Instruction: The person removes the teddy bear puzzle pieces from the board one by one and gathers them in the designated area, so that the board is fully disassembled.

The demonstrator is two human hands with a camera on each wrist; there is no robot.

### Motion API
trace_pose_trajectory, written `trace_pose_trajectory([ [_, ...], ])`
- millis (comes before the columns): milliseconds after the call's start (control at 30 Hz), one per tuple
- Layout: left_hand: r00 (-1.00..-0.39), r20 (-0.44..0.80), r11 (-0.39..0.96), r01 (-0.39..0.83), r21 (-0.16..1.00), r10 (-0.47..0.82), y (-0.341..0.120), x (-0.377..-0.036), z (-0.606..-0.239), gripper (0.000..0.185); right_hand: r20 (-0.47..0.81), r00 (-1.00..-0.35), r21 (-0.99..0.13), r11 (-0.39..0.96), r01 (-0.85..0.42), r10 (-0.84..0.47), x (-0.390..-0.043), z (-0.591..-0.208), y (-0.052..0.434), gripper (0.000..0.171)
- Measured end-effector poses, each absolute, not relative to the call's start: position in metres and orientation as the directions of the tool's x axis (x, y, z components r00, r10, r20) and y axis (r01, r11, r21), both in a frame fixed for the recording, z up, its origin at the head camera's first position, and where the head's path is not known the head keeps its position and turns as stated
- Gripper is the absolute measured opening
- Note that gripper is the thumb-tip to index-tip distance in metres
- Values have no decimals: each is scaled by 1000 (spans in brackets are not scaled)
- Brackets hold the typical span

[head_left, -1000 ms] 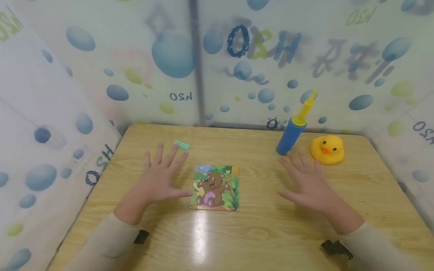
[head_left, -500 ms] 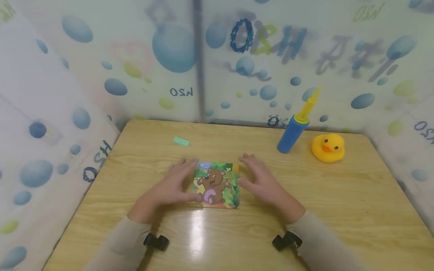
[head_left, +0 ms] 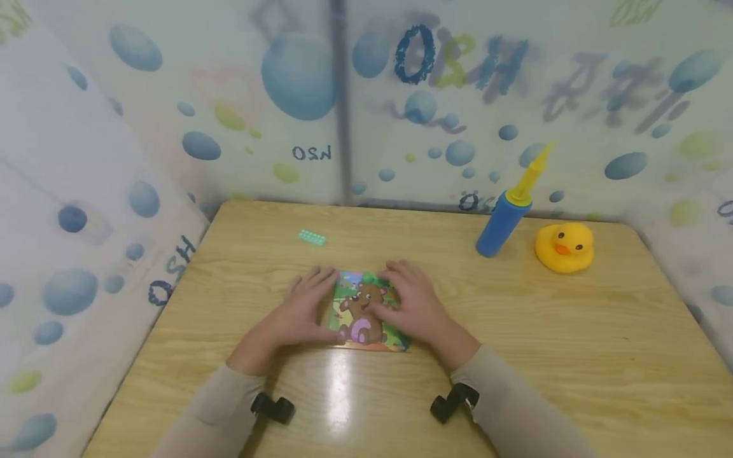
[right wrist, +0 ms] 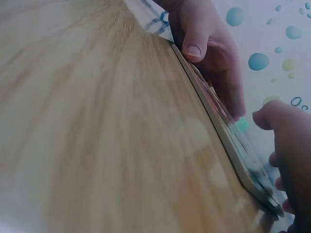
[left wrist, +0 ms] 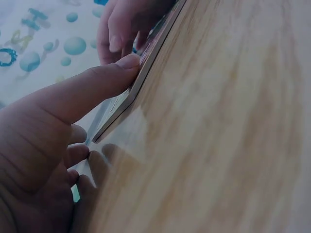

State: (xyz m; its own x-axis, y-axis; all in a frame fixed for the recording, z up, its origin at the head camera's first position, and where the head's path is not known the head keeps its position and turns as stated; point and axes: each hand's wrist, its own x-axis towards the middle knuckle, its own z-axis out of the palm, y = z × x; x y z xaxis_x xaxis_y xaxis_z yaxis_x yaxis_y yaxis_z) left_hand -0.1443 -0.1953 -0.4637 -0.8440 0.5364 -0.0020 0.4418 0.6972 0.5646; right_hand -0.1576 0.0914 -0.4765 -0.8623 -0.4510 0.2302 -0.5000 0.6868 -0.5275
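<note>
Hands first: my left hand (head_left: pixel 302 313) and my right hand (head_left: pixel 413 306) sit on the two sides of the bear puzzle (head_left: pixel 366 312), which lies flat on the wooden table (head_left: pixel 572 331). The puzzle is right between my two grips, so it lies to the right of my left hand and to the left of my right hand. It looks close to square, a bit longer going away from me, so I judge there is no real long side to line up with. Both hands are about as near to it as each other, but my right hand lies more on top of the picture and hides its right part. In the left wrist view my left thumb (left wrist: pixel 92 87) presses against the near edge of the puzzle (left wrist: pixel 141 73), and the other fingers are loose and spread. In the right wrist view my right thumb (right wrist: pixel 272 116) is over the edge of the puzzle (right wrist: pixel 223 131), close to it, but I cannot tell if it touches. Neither hand has curled round the board; the fingers look flat and easy, touching or resting, not pinching. Far past my left fingers lies a small green block (head_left: pixel 312 238). Well off past my right hand stand a blue pump (head_left: pixel 504 213) and a yellow duck (head_left: pixel 564 247).
</note>
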Motion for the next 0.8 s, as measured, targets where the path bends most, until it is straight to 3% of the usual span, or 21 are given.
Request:
trace_pose_trajectory([
  [167,-850,-28,718,426,550,525,-194,-145,-461,136,296,-843,-431,725,-538,-449,-162,-477,75,57],
  [333,-845,-38,720,431,543,534,-192,-145,-462,133,258,-870,-385,781,-491,-420,-163,-475,57,53],
  [533,-852,-55,728,409,550,520,-190,-144,-461,123,233,-896,-385,811,-441,-377,-166,-476,41,49],
  [800,-853,-62,724,399,564,518,-189,-146,-463,124,169,-924,-379,843,-381,-342,-166,-469,38,54],
])
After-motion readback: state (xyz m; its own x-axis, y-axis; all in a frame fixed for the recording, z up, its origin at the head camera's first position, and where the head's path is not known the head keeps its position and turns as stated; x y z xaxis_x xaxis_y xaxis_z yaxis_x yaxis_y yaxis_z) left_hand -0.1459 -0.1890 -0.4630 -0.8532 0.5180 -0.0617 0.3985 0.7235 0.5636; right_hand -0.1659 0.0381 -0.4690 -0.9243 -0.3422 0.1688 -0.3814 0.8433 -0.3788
